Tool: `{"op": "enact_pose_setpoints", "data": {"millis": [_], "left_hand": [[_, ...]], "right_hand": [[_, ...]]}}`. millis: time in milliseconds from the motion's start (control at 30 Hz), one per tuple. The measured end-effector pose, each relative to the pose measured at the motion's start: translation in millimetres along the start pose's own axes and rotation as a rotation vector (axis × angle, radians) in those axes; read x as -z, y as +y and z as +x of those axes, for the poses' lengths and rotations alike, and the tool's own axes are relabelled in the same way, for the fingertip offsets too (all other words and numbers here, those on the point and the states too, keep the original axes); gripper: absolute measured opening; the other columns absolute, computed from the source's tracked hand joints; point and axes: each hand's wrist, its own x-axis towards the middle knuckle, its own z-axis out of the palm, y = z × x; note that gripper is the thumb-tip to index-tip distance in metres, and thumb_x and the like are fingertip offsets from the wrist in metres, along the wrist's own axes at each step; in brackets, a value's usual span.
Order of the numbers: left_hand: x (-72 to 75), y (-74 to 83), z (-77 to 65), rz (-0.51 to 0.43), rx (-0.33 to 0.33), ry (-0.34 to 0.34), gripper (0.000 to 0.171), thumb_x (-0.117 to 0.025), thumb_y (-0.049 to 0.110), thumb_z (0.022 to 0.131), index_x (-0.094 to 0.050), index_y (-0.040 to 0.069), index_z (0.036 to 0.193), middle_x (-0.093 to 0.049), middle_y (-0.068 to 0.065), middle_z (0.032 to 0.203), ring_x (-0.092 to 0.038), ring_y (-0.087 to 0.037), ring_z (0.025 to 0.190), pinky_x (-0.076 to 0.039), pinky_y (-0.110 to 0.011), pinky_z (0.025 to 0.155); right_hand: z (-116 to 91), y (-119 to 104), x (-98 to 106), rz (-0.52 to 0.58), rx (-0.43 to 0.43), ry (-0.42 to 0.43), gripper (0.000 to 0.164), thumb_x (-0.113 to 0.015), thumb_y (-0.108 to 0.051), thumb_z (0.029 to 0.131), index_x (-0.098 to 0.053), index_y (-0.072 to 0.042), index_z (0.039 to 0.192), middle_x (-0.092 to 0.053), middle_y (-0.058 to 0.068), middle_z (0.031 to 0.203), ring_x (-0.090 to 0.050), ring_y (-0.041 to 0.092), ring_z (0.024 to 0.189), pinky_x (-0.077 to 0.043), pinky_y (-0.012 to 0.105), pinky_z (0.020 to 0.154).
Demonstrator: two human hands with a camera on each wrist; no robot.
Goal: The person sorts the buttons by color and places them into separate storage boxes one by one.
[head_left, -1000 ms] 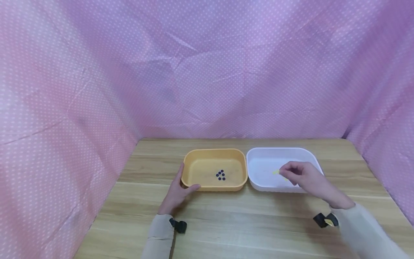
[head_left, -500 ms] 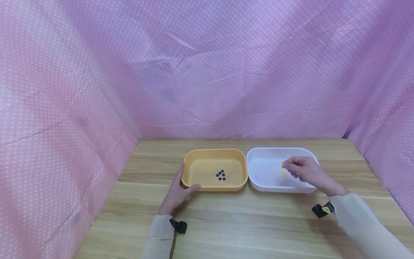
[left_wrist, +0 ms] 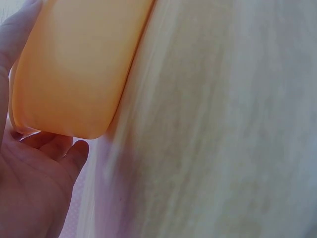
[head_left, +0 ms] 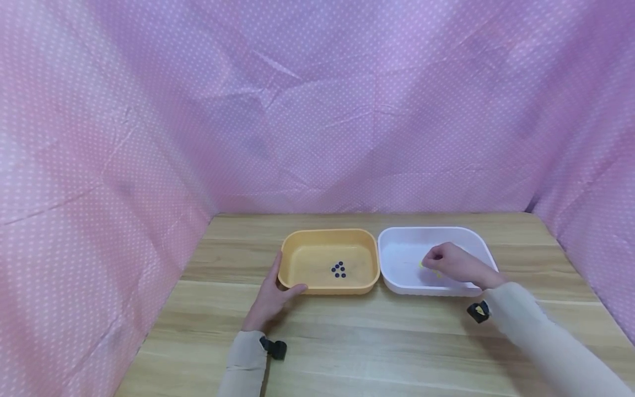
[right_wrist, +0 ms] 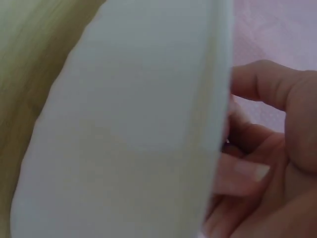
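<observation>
My left hand (head_left: 269, 300) grips the left end of the yellow tray (head_left: 329, 289), thumb along the front rim and fingers around the side. The left wrist view shows the fingers curled at the tray's end. Inside that tray lie several small round dark-blue pieces (head_left: 342, 269) with pale centres. Over the white tray (head_left: 431, 290), my right hand (head_left: 453, 262) is bent down, thumb and forefinger pinching a small yellow piece (head_left: 421, 264). Other yellow pieces (head_left: 439, 274) lie under the hand, partly hidden by it. In the right wrist view the tray wall (right_wrist: 124, 109) hides the fingertips.
Both trays stand side by side on a wood-grain table (head_left: 347, 353), their ends nearly meeting. A pink dotted cloth (head_left: 317, 110) hangs behind the table and along both sides. Each wrist wears a small black camera.
My right hand dips left and down from over the back of the yellow pieces to the leftmost one, the forearm swinging left with it. My left hand and both trays stay put.
</observation>
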Motion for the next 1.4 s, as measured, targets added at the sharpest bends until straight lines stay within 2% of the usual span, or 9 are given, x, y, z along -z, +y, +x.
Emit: {"op": "enact_pose_setpoints", "data": {"millis": [267, 433, 567, 633, 733, 900, 1133, 1300, 1400], "left_hand": [[-1.8, 3.4, -2.2, -0.005, 0.023, -0.005, 0.115, -0.084, 0.033, 0.077, -0.003, 0.021, 0.158, -0.012, -0.004, 0.162, -0.023, -0.024, 0.144, -0.022, -0.039, 0.116], [-0.7, 23.8, -9.2, 0.009, 0.062, -0.03, 0.113, -0.082, 0.029, 0.08, 0.0, 0.02, 0.157, -0.009, -0.006, 0.162, -0.019, -0.025, 0.145, -0.02, -0.039, 0.117], [1.7, 43.7, -16.6, 0.04, 0.07, -0.044, 0.115, -0.082, 0.036, 0.078, 0.0, 0.017, 0.157, -0.009, -0.009, 0.161, -0.02, -0.026, 0.145, -0.022, -0.038, 0.116], [2.6, 47.5, -18.3, 0.049, 0.07, -0.047, 0.117, -0.082, 0.04, 0.077, 0.0, 0.016, 0.157, -0.009, -0.01, 0.161, -0.02, -0.027, 0.145, -0.022, -0.038, 0.116], [1.3, 42.5, -15.2, 0.043, 0.07, -0.052, 0.116, -0.082, 0.038, 0.077, 0.0, 0.015, 0.157, -0.008, -0.011, 0.161, -0.019, -0.027, 0.145, -0.02, -0.039, 0.116], [-3.3, 17.5, -2.6, 0.025, 0.062, -0.046, 0.114, -0.082, 0.031, 0.079, 0.001, 0.02, 0.157, -0.008, -0.007, 0.162, -0.018, -0.026, 0.145, -0.018, -0.039, 0.117], [-4.0, 5.1, 4.5, 0.015, 0.02, -0.026, 0.115, -0.084, 0.034, 0.076, -0.004, 0.022, 0.158, -0.012, -0.005, 0.162, -0.023, -0.026, 0.144, -0.022, -0.042, 0.116], [-1.1, 3.9, 5.0, 0.058, 0.031, -0.032, 0.116, -0.083, 0.039, 0.076, -0.004, 0.02, 0.158, -0.011, -0.004, 0.162, -0.021, -0.026, 0.144, -0.02, -0.043, 0.116], [2.3, 4.7, 5.3, 0.101, 0.036, -0.041, 0.116, -0.082, 0.042, 0.076, -0.003, 0.02, 0.158, -0.011, -0.003, 0.162, -0.019, -0.025, 0.145, -0.019, -0.045, 0.116]], "right_hand": [[9.1, -0.8, -16.7, -0.106, 0.001, -0.072, 0.013, -0.058, -0.004, 0.083, -0.07, -0.004, 0.079, -0.057, -0.001, 0.068, -0.049, 0.015, 0.064, -0.042, 0.029, 0.062], [10.6, 0.7, -20.4, -0.12, -0.05, -0.084, 0.013, -0.056, -0.003, 0.082, -0.068, -0.003, 0.078, -0.057, 0.001, 0.067, -0.049, 0.016, 0.061, -0.042, 0.03, 0.058], [12.4, 2.1, -21.0, -0.172, -0.108, -0.091, 0.014, -0.055, -0.006, 0.082, -0.069, -0.003, 0.082, -0.059, 0.002, 0.071, -0.05, 0.016, 0.062, -0.042, 0.029, 0.058], [13.2, 2.3, -21.1, -0.208, -0.131, -0.092, 0.015, -0.056, -0.008, 0.082, -0.07, -0.003, 0.085, -0.06, 0.001, 0.074, -0.05, 0.016, 0.064, -0.042, 0.029, 0.059], [12.6, 2.1, -21.4, -0.247, -0.159, -0.089, 0.018, -0.056, -0.01, 0.082, -0.07, -0.002, 0.088, -0.06, 0.001, 0.075, -0.05, 0.016, 0.064, -0.041, 0.029, 0.059], [8.7, 0.7, -19.5, -0.267, -0.167, -0.075, 0.018, -0.055, -0.01, 0.082, -0.071, -0.003, 0.085, -0.059, 0.002, 0.072, -0.049, 0.017, 0.061, -0.039, 0.03, 0.056], [2.2, -2.8, -13.7, -0.269, -0.165, 0.055, 0.018, -0.053, -0.014, 0.087, -0.067, -0.003, 0.086, -0.064, 0.004, 0.081, -0.053, 0.019, 0.069, -0.045, 0.034, 0.063], [-9.1, -15.3, -18.8, -0.337, -0.122, 0.258, 0.028, -0.052, -0.021, 0.093, -0.066, 0.002, 0.095, -0.065, 0.012, 0.088, -0.058, 0.028, 0.077, -0.05, 0.047, 0.068], [-18.5, -25.5, -27.7, -0.438, -0.068, 0.388, 0.034, -0.052, -0.024, 0.095, -0.066, 0.006, 0.1, -0.064, 0.021, 0.094, -0.058, 0.038, 0.085, -0.048, 0.053, 0.069]]}}
